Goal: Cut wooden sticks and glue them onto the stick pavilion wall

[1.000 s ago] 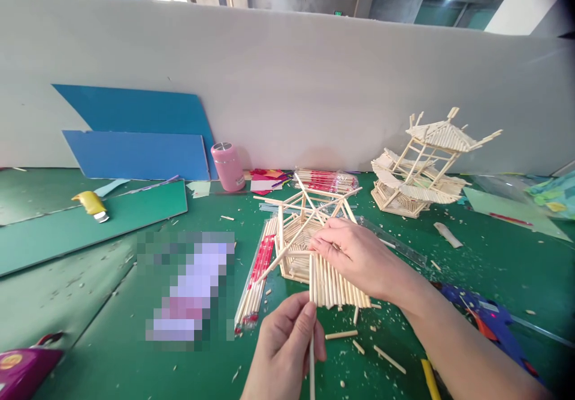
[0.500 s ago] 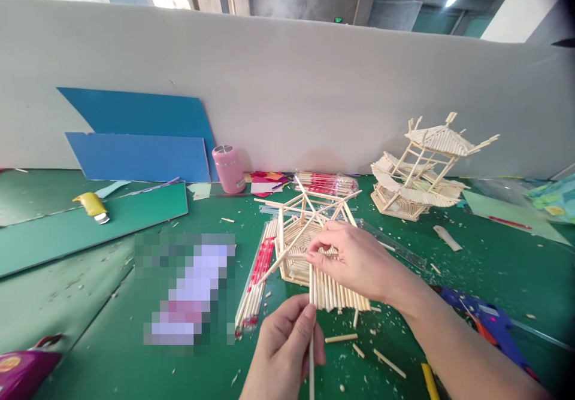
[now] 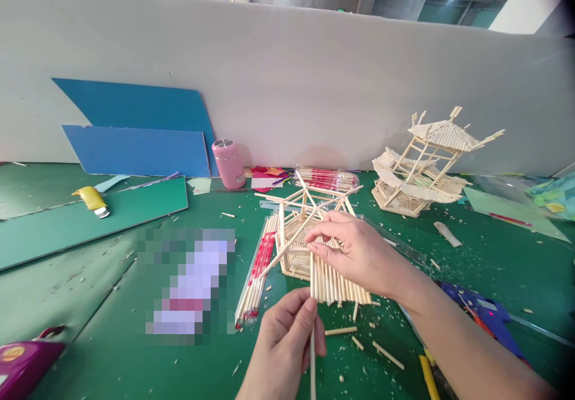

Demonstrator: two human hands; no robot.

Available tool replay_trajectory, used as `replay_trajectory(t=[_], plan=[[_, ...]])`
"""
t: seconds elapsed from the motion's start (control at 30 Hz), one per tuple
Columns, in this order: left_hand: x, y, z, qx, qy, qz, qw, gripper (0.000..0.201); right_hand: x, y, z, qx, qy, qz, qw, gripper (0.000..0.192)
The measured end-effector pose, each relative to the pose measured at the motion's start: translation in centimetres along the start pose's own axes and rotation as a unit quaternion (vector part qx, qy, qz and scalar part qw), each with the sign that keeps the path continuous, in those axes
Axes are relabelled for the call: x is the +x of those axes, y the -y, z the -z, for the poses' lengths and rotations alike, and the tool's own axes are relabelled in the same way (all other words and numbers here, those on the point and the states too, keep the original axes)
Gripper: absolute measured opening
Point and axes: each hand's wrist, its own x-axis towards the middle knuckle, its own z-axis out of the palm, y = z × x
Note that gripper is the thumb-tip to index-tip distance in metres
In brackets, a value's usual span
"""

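A small pavilion frame of pale wooden sticks stands on the green table, one sloping side covered by a row of sticks laid side by side. My left hand pinches a long wooden stick between thumb and fingers; it runs up along the left edge of that row. At the stick's upper end, the thumb and index finger of my right hand are closed against it, the hand resting over the row. My right hand hides part of the frame behind it.
A larger stick pavilion stands at the back right. Bundled sticks, a pink flask, a yellow cutter and a blue glue gun lie or stand around. Stick offcuts are scattered in front. Blue boards lean on the partition.
The view has tilted down slightly. Both hands keep nearly the same positions on the stick, with only a small shift of the right hand.
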Motion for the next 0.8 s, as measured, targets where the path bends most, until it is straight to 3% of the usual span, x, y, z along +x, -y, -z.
replay_trajectory(t=[0.13,0.3,0.53,0.8], plan=[[-0.1,0.0,-0.1,0.0,-0.005,-0.001,1.0,0.028,-0.1,0.1,0.8,-0.017,0.072,0.087,0.994,0.021],[-0.1,0.0,-0.2,-0.009,-0.012,-0.007,1.0,0.022,0.3,0.9,1.5,-0.116,0.137,0.121,0.976,0.026],[-0.2,0.0,-0.2,-0.01,-0.005,-0.005,1.0,0.023,0.7,1.9,1.7,-0.225,0.142,0.164,0.95,0.022],[-0.5,0.3,-0.1,-0.033,-0.007,-0.002,0.999,0.025,0.5,1.8,1.7,-0.214,0.142,0.161,0.953,0.017]])
